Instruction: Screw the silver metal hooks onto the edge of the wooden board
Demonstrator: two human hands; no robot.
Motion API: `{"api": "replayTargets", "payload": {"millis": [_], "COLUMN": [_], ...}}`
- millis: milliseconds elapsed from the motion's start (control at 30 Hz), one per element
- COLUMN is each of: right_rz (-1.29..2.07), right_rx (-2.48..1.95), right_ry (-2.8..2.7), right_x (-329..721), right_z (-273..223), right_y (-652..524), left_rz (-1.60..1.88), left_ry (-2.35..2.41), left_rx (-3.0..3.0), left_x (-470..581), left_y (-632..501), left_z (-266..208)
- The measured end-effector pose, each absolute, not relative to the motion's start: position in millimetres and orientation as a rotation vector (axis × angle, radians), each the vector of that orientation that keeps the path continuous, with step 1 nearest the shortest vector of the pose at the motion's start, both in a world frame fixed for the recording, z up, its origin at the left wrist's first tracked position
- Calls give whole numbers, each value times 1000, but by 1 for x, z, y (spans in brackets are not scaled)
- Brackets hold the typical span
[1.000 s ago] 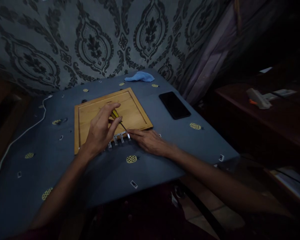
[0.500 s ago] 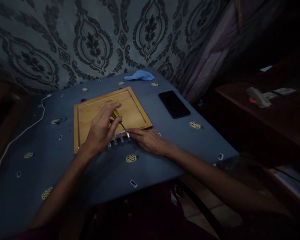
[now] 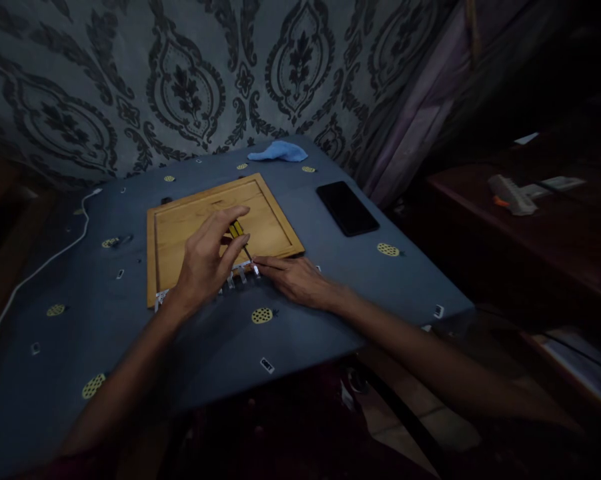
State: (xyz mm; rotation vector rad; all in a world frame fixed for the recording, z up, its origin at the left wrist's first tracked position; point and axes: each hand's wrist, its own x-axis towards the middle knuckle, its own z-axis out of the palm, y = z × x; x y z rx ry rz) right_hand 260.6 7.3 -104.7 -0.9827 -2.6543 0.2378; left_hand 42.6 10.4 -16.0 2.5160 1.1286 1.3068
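My left hand [image 3: 207, 250] is closed around the yellow handle of a screwdriver [image 3: 236, 229], thumb on one side and fingers on the other. The tool slants down, its dark shaft ending at the near edge of a framed wooden board [image 3: 275, 229]. Along that edge runs a shiny metal strip with several hooks [image 3: 243, 275], partly covered by my left hand. My right hand [image 3: 300, 280] rests at the strip's right end, fingers pressed together beside the screwdriver tip. Whatever small thing its fingertips pinch is hidden.
A black phone [image 3: 347, 209] lies right of the board on the blue tablecloth [image 3: 325, 347]. A blue cloth [image 3: 279, 151] sits at the back edge, and a white cable [image 3: 45, 263] runs down the left. Farther right is a dark red surface [image 3: 555, 233] with a few items.
My left hand has shifted slightly right and turned, leaving the screwdriver more upright. More of the metal strip's left end shows. The right hand stays in place.
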Motion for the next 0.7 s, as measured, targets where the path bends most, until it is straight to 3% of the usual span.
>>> {"api": "replayTargets", "payload": {"millis": [433,700], "right_rz": [227,242], "right_rx": [-996,-983], "right_ry": [-2662,-2674], "right_x": [259,261], "right_z": [-106,-105], "right_y": [8,8], "left_rz": [1272,1201], "left_ry": [1288,1151], "left_rx": [2492,2399], "left_x": [45,38], "left_y": [15,19], "left_z": [-6,-9]}}
